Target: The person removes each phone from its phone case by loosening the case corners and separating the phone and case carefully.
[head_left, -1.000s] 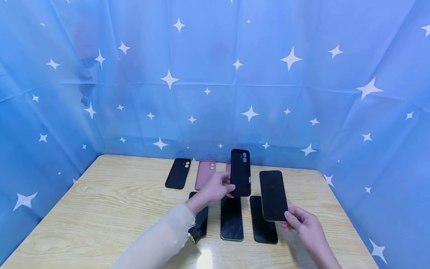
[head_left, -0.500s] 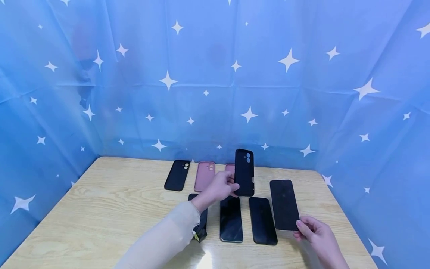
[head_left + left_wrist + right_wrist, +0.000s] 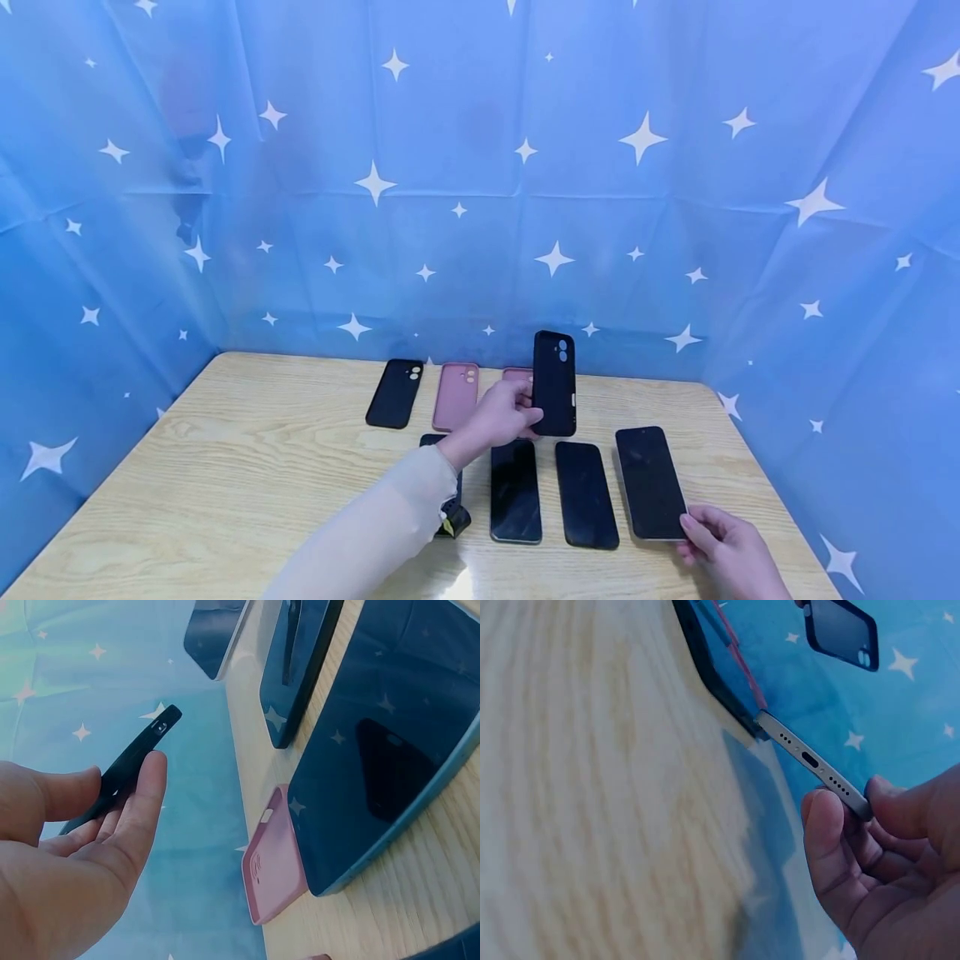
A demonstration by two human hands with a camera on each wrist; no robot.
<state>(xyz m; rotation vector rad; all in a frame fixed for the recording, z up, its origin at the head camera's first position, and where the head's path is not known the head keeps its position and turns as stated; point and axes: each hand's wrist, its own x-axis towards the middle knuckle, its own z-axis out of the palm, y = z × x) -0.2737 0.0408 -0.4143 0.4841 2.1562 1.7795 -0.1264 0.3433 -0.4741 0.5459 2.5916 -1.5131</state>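
My left hand point(image 3: 504, 414) pinches a black phone case point(image 3: 555, 383) by its lower left edge, holding it up with its hollow inside facing me and the camera cutout at top right. In the left wrist view the same case point(image 3: 139, 757) shows edge-on between thumb and fingers. At the right, my right hand point(image 3: 731, 546) pinches the bottom corner of a dark-screened phone point(image 3: 650, 483), low over the table and slightly tilted. Its silver bottom edge point(image 3: 810, 760), with port and speaker holes, shows in the right wrist view.
Three more dark phones lie along the table: one point(image 3: 587, 495) beside the held phone, one point(image 3: 515, 492) in the middle, one partly behind my left forearm. Behind them lie a black case point(image 3: 395, 393), a pink case point(image 3: 456, 397) and another pink case point(image 3: 517, 374), mostly hidden. A starry blue curtain point(image 3: 450, 167) surrounds the table.
The right hand has carried its phone right and down toward the table, beside the row of phones. The left hand has shifted slightly right with the black case.
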